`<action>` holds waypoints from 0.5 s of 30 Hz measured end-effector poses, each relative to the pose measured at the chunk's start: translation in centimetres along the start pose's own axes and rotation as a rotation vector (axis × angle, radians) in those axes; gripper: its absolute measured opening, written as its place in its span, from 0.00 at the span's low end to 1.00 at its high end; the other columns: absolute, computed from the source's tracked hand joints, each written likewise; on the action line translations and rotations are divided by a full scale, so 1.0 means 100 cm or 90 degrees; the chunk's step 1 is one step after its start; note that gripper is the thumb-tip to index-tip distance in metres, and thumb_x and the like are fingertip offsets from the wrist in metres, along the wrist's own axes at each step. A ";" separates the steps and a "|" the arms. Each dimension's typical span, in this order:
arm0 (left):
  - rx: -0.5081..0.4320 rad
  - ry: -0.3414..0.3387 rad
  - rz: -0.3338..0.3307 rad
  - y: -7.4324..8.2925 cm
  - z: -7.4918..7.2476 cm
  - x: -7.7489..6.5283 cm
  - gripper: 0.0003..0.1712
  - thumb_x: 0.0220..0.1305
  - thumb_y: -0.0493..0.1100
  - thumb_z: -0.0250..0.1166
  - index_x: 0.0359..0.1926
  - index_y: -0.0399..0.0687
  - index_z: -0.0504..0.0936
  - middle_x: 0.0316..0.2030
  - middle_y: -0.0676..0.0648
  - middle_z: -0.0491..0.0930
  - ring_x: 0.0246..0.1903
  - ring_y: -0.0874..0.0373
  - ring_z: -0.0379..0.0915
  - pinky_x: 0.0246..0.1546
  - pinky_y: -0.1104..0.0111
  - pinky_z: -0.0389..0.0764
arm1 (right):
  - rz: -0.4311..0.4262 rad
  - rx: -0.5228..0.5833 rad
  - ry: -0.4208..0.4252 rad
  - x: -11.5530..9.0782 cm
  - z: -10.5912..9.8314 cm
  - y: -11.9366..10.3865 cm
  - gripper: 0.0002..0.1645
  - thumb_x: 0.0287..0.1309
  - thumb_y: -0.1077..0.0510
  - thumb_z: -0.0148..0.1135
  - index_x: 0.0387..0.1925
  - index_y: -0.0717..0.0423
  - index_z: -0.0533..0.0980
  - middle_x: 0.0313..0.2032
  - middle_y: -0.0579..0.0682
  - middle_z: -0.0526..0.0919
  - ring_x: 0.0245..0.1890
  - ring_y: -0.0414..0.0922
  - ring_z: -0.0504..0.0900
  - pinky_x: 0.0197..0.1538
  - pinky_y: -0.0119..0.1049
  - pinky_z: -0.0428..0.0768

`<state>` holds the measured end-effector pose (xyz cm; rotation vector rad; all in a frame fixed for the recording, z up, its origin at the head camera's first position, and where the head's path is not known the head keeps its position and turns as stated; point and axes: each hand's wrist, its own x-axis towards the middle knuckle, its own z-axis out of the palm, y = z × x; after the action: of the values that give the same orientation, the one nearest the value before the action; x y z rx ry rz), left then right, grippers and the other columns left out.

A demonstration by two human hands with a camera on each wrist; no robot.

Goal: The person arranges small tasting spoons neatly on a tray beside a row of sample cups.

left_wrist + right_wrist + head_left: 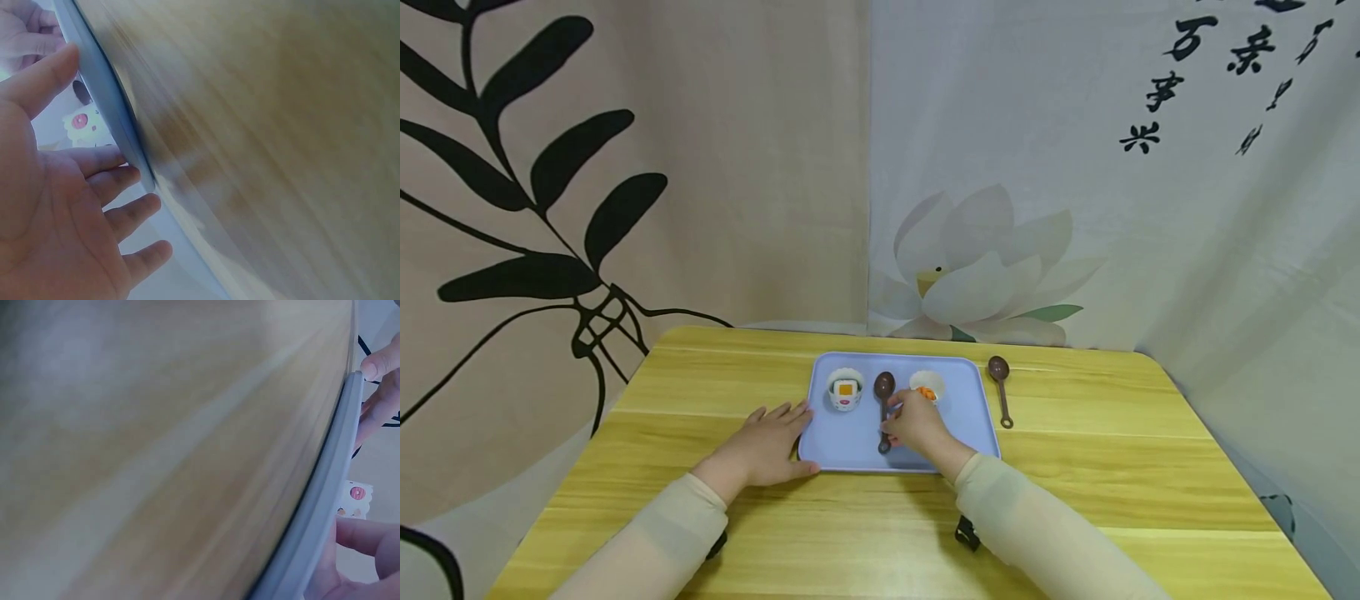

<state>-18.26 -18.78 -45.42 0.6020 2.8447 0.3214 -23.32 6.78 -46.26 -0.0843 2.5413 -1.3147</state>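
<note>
A light blue tray (865,461) lies on the wooden table. My left hand (775,446) rests at its left edge with fingers spread, the fingertips on the rim in the left wrist view. With curled fingers, my right hand (919,425) pinches the handle of a brown spoon (884,384) over the middle of the tray, bowl pointing away. On the tray's left stands a small patterned cup (846,398) with a white and orange piece in it. A white cup (934,382) holding orange bits is partly hidden behind the right hand. The tray rim hides the spoon in the right wrist view.
Another brown spoon (1001,392) lies on the table (1097,467) just right of the tray. Behind the table's far edge hangs a printed curtain (760,167).
</note>
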 end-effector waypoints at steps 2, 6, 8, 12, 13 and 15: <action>0.000 0.000 0.001 0.000 0.000 0.000 0.52 0.62 0.67 0.65 0.74 0.37 0.62 0.75 0.40 0.57 0.73 0.36 0.51 0.70 0.38 0.49 | 0.001 0.004 0.001 -0.001 0.000 -0.001 0.21 0.55 0.70 0.70 0.51 0.68 0.75 0.28 0.54 0.79 0.21 0.44 0.84 0.27 0.34 0.85; 0.000 0.000 0.001 0.001 -0.001 0.000 0.52 0.62 0.67 0.65 0.74 0.37 0.62 0.75 0.40 0.57 0.73 0.36 0.51 0.70 0.37 0.49 | 0.000 0.004 0.001 -0.001 0.000 0.000 0.21 0.55 0.71 0.70 0.51 0.68 0.75 0.27 0.53 0.79 0.21 0.44 0.84 0.27 0.34 0.85; 0.001 -0.002 0.001 0.001 -0.001 0.000 0.52 0.62 0.67 0.64 0.74 0.37 0.62 0.75 0.40 0.56 0.73 0.36 0.51 0.70 0.38 0.49 | 0.001 0.004 0.000 0.000 0.000 0.000 0.21 0.55 0.70 0.70 0.51 0.68 0.75 0.27 0.53 0.79 0.21 0.43 0.83 0.26 0.34 0.85; 0.003 -0.005 0.000 0.003 -0.002 0.000 0.52 0.62 0.67 0.64 0.74 0.37 0.62 0.76 0.40 0.56 0.73 0.36 0.51 0.70 0.38 0.49 | -0.006 0.002 -0.002 0.001 0.000 0.001 0.22 0.55 0.70 0.70 0.51 0.68 0.75 0.28 0.54 0.80 0.20 0.44 0.83 0.26 0.36 0.85; 0.003 -0.006 0.000 0.003 -0.002 0.000 0.52 0.63 0.67 0.64 0.74 0.37 0.62 0.76 0.40 0.56 0.73 0.36 0.51 0.70 0.38 0.49 | -0.007 0.000 -0.003 0.001 0.000 0.001 0.22 0.55 0.70 0.70 0.51 0.68 0.75 0.28 0.53 0.80 0.20 0.44 0.83 0.26 0.36 0.85; 0.003 -0.006 0.000 0.002 -0.002 0.000 0.52 0.63 0.67 0.65 0.74 0.37 0.62 0.75 0.40 0.56 0.73 0.36 0.51 0.70 0.37 0.49 | -0.011 -0.005 -0.004 0.001 0.000 0.001 0.22 0.55 0.70 0.71 0.51 0.68 0.75 0.28 0.54 0.79 0.20 0.44 0.83 0.26 0.36 0.85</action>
<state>-18.20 -18.59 -45.20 0.6034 2.8379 0.3113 -23.40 6.82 -46.31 -0.1122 2.5456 -1.3090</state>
